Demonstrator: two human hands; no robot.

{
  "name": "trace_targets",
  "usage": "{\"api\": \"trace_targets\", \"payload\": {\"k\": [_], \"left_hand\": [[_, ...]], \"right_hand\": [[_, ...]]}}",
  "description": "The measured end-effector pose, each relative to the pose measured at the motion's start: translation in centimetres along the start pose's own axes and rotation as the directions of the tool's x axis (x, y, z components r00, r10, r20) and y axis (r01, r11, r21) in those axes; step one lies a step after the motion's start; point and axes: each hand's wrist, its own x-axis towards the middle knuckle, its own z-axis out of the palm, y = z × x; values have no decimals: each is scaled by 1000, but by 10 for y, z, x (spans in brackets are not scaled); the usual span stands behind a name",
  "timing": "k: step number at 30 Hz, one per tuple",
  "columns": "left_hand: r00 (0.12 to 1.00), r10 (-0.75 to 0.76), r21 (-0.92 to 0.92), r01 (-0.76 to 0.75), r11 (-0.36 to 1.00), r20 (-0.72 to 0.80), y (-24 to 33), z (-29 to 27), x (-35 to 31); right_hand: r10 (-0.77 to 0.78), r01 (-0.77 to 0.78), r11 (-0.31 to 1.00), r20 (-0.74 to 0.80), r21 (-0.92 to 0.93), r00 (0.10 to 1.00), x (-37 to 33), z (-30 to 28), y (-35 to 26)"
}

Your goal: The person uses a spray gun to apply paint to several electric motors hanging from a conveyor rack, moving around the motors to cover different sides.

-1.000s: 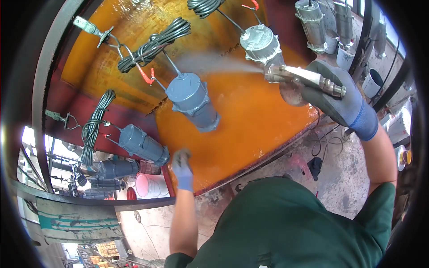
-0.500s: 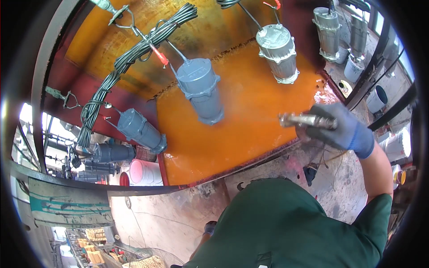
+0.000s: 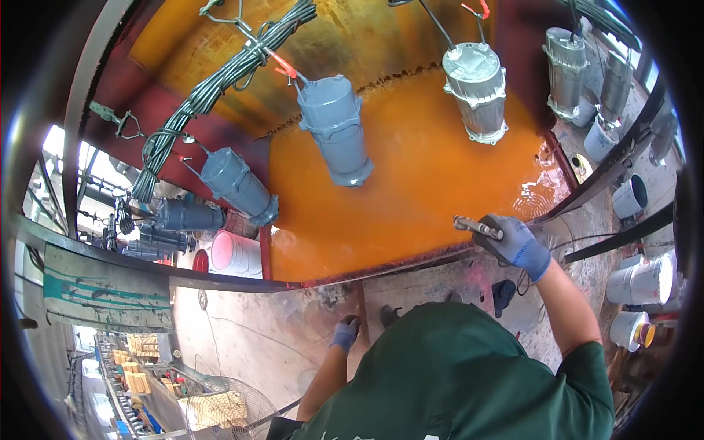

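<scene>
My right hand (image 3: pixel 512 246), in a grey-and-blue glove, is closed around a metal spray gun (image 3: pixel 480 228), its nozzle pointing left over the orange liquid. My left hand (image 3: pixel 345 334), gloved alike, hangs low at my side with its fingers curled in and nothing visible in them. Ahead of the gun hangs a blue-grey coated motor-like cylinder (image 3: pixel 334 132). A bare silver one (image 3: pixel 475 92) hangs to its right, and another blue-grey cylinder (image 3: pixel 238 187) to its left. A bundled black cable (image 3: pixel 213 88) is tied above the coated ones.
An orange-coated booth basin (image 3: pixel 411 213) with a dark red front edge lies beneath the cylinders. More coated cylinders (image 3: pixel 189 215) hang at left, near a pink-stained bucket (image 3: pixel 235 251). Bare ones (image 3: pixel 566 73) hang at right, above white buckets (image 3: pixel 642 282). A wire-guarded fan (image 3: pixel 227 403) stands lower left.
My right hand has drawn back toward me and left with the spray gun. My left hand has come more fully into view. The hanging cylinders sit slightly further right in the picture.
</scene>
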Motion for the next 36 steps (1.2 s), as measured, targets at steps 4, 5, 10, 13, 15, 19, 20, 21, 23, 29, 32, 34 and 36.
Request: {"api": "trace_targets", "payload": {"k": [4, 5, 10, 13, 15, 19, 20, 21, 23, 29, 32, 34, 36], "left_hand": [[994, 106, 247, -110, 963, 26, 2, 18, -20], [997, 56, 321, -72, 944, 61, 11, 19, -30], [982, -179, 232, 162, 959, 53, -45, 3, -61], [947, -315, 67, 318, 946, -57, -71, -6, -80], [951, -306, 102, 308, 946, -33, -82, -8, -78], [961, -274, 314, 251, 915, 29, -107, -6, -79], [968, -241, 480, 175, 859, 78, -104, -5, -76], [948, -310, 352, 268, 897, 68, -89, 0, -76], [947, -296, 344, 237, 908, 129, -56, 0, -68], [957, -213, 191, 176, 966, 199, -8, 8, 10], [951, 66, 382, -184, 906, 301, 81, 20, 43], [838, 454, 383, -544, 747, 303, 119, 35, 62], [738, 573, 340, -674, 656, 357, 165, 51, 87]], "right_hand": [[249, -101, 863, -242, 495, 938, 16, 29, 32], [262, -47, 793, -270, 607, 927, 21, 40, 48], [124, -211, 608, 171, 766, 977, 15, 42, 4], [207, -300, 727, 219, 617, 954, 12, 47, -7], [218, -141, 712, -26, 687, 976, 10, 73, 59], [331, -164, 660, -87, 733, 940, 9, 57, 35], [320, -156, 665, -90, 731, 943, 3, 55, 31], [258, -226, 701, 55, 677, 965, -4, 54, 32], [180, -251, 788, 180, 562, 967, -17, 60, 36], [300, -250, 926, -151, 283, 942, -41, 99, 104], [400, -314, 902, -304, 295, 864, -92, 107, 155], [649, -553, 743, -207, 377, 732, -102, 90, 128], [755, -557, 579, -132, 595, 643, -111, 74, 80]]}}
